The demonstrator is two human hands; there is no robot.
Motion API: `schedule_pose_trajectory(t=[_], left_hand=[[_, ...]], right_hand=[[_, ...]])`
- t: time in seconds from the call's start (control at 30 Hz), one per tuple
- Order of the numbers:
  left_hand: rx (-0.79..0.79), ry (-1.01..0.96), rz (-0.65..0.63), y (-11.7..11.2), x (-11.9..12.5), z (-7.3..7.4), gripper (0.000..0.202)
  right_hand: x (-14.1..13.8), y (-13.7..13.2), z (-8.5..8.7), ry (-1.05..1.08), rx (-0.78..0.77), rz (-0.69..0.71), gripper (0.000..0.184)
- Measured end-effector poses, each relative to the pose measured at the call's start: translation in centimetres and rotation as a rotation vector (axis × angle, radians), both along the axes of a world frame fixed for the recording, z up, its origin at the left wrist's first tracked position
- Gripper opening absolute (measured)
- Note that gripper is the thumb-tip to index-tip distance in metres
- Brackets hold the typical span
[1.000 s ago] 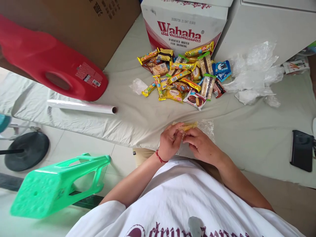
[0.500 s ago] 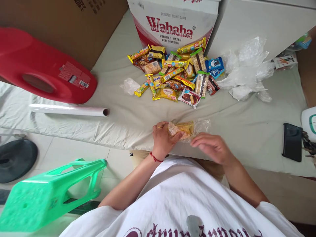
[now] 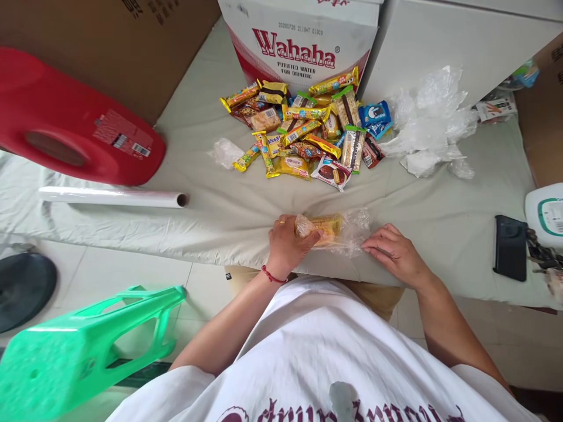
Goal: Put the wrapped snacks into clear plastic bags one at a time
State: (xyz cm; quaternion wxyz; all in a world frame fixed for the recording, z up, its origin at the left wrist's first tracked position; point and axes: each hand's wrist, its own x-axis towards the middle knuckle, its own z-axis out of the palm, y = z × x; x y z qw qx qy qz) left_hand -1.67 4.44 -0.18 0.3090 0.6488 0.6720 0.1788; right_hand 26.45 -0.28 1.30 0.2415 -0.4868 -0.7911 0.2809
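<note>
My left hand (image 3: 285, 246) is closed on a yellow snack bar wrapped in clear plastic film (image 3: 323, 228), pressing it down near the front edge of the cloth-covered table (image 3: 229, 211). My right hand (image 3: 393, 255) lies to the right of it, fingers stretched out flat on the loose end of the film (image 3: 354, 234). A pile of wrapped snacks (image 3: 308, 129) lies further back in front of a Wahaha carton (image 3: 299, 41).
A roll of clear film (image 3: 112, 197) and a red plastic stool (image 3: 74, 126) lie at the left. Crumpled plastic (image 3: 428, 123) sits at the right, a black phone (image 3: 510, 255) near the right edge. A green stool (image 3: 79, 349) stands on the floor at lower left.
My right hand has let go of the snack and moved right, flattening onto the film. My left hand stays on the wrapped bar.
</note>
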Motion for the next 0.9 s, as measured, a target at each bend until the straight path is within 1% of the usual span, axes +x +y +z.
schedule_pose_trajectory(t=[0.03,0.13,0.17,0.2,0.27,0.3,0.33,0.37,0.4,0.43,0.47,0.5,0.53,0.6,0.63,0.67,0.7,0.73,0.77,0.83,0.87,0.9], left_hand=[[0.0,0.009,0.008,-0.1,0.2,0.0,0.04],[0.012,0.016,0.018,-0.3,0.5,0.0,0.04],[0.02,0.016,0.015,-0.4,0.6,0.0,0.04],[0.029,0.016,0.01,-0.5,0.6,0.0,0.041],[0.051,0.014,0.003,-0.8,0.6,-0.2,0.043],[0.063,0.01,0.004,-0.9,0.6,-0.2,0.045],[0.075,0.004,0.009,-1.1,0.6,-0.3,0.046],[0.087,-0.004,0.015,-1.3,0.6,-0.4,0.046],[0.097,-0.013,0.021,-1.4,0.6,-0.4,0.046],[0.104,-0.021,0.027,-1.5,0.7,-0.5,0.045],[0.108,-0.029,0.031,-1.5,0.7,-0.5,0.044],[0.106,-0.038,0.033,-1.5,0.7,-0.5,0.043],[0.098,-0.049,0.031,-1.4,0.6,-0.5,0.042],[0.068,-0.091,0.019,-1.0,0.5,-0.4,0.039],[0.052,-0.121,0.011,-0.8,0.3,-0.3,0.038],[0.035,-0.151,0.003,-0.6,0.2,-0.2,0.037],[0.015,-0.177,-0.003,-0.3,0.1,-0.1,0.037],[-0.006,-0.197,-0.006,-0.1,0.0,0.1,0.038],[-0.025,-0.208,-0.006,0.0,-0.1,0.2,0.038],[-0.051,-0.215,-0.001,0.2,-0.2,0.4,0.04],[-0.053,-0.213,0.005,0.3,-0.2,0.4,0.04],[-0.049,-0.212,0.01,0.3,-0.2,0.4,0.039]], right_hand=[[0.4,-0.3,0.2,-0.01,-0.007,0.02,0.023],[1.0,-0.6,0.6,-0.058,-0.057,0.144,0.025],[1.0,-0.4,0.6,-0.051,-0.055,0.132,0.027],[1.0,-0.1,0.6,-0.039,-0.027,0.064,0.027],[0.8,1.0,0.4,-0.034,0.086,-0.176,0.026],[0.6,1.6,0.2,-0.052,0.131,-0.273,0.037],[0.3,2.3,-0.2,-0.079,0.141,-0.311,0.059],[-0.1,2.8,-0.5,-0.104,0.114,-0.29,0.084],[-0.5,3.3,-1.0,-0.119,0.061,-0.234,0.104],[-0.9,3.6,-1.4,-0.128,0.004,-0.177,0.116],[-1.3,3.8,-1.7,-0.134,-0.042,-0.138,0.119],[-1.6,3.8,-2.0,-0.137,-0.07,-0.121,0.111],[-1.8,3.7,-2.1,-0.134,-0.085,-0.114,0.093],[-1.7,3.3,-2.1,-0.088,-0.108,-0.092,0.044],[-1.5,3.2,-1.9,-0.047,-0.133,-0.08,0.027],[-1.1,3.1,-1.7,-0.004,-0.169,-0.076,0.023],[-0.6,3.0,-1.4,0.036,-0.205,-0.09,0.024],[-0.1,2.8,-1.1,0.068,-0.225,-0.136,0.025],[0.5,2.7,-0.8,0.089,-0.213,-0.216,0.025],[1.5,2.1,-0.2,0.091,-0.099,-0.414,0.023],[2.0,1.7,0.1,0.079,-0.032,-0.482,0.021],[2.2,1.2,0.3,0.061,0.015,-0.501,0.018]])
